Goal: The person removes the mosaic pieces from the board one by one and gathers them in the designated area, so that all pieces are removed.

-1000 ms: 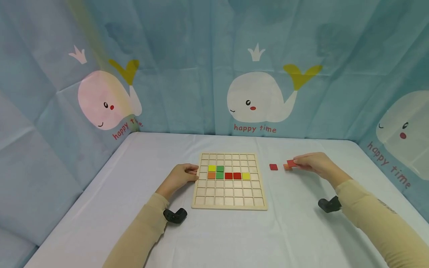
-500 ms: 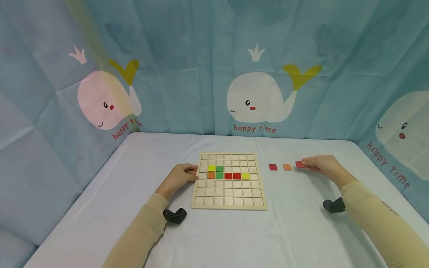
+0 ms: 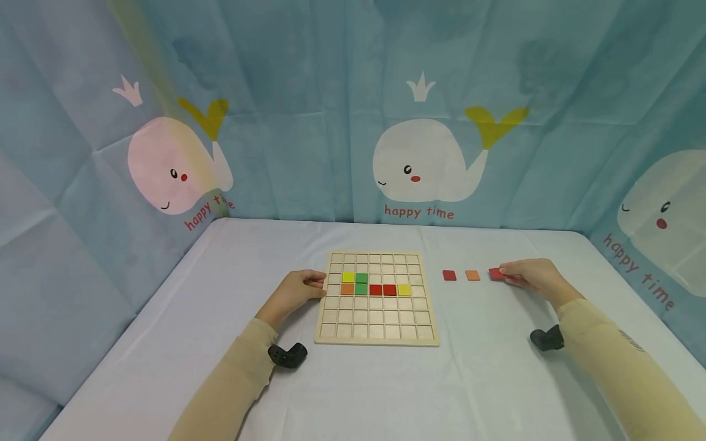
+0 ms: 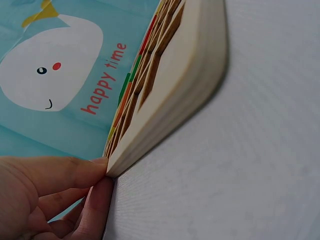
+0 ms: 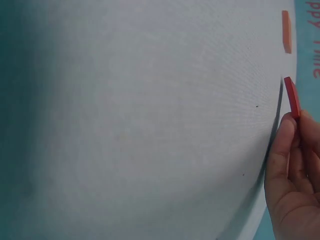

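Observation:
At its left edge, the wooden grid board is pinched by my left hand, thumb and fingers meeting at the rim in the left wrist view. Two green tiles, two red tiles, two yellow tiles and an orange tile lie in its cells. My right hand pinches a square red tile between thumb and fingers. The right wrist view shows this red tile tilted, just off the white cloth. To its left an orange tile and another red tile lie in a row.
White cloth covers the table. A blue curtain with printed whales stands behind and at the sides. Dark devices are worn at both wrists.
My right hand has carried the red tile from over the orange tile to the right, then lowered it near the cloth. The left hand and board have stayed put.

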The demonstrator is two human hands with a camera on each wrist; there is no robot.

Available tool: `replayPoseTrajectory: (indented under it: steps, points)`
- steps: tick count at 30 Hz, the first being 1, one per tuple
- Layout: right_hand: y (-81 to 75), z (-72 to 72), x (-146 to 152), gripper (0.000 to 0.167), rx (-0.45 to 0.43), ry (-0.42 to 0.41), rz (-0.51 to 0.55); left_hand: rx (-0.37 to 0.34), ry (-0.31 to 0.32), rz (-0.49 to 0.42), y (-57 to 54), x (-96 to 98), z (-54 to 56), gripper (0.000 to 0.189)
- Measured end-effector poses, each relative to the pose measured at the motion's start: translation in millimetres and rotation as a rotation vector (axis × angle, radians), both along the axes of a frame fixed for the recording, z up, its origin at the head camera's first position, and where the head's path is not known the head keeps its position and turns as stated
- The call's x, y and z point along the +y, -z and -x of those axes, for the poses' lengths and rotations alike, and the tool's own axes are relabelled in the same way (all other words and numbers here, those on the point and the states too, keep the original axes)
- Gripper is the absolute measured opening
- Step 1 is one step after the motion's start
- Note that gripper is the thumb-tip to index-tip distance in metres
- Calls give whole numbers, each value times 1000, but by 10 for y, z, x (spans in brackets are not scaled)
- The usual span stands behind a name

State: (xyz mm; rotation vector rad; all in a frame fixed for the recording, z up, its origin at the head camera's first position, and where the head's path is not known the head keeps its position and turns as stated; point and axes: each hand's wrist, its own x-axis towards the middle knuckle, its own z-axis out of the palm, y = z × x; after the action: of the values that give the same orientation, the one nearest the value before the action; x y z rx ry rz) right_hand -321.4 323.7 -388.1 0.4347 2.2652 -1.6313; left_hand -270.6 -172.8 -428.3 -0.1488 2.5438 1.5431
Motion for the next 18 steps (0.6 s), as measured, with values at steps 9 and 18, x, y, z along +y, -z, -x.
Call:
replayPoseTrajectory:
  steps: [9, 18]
  points:
    - [-4, -13, -41, 63, 18, -8, -123, -4, 1, -3, -15, 6, -6, 43]
    - [-6, -29, -67, 57, 41, -27, -284, -7, 2, -1, -18, 5, -8, 44]
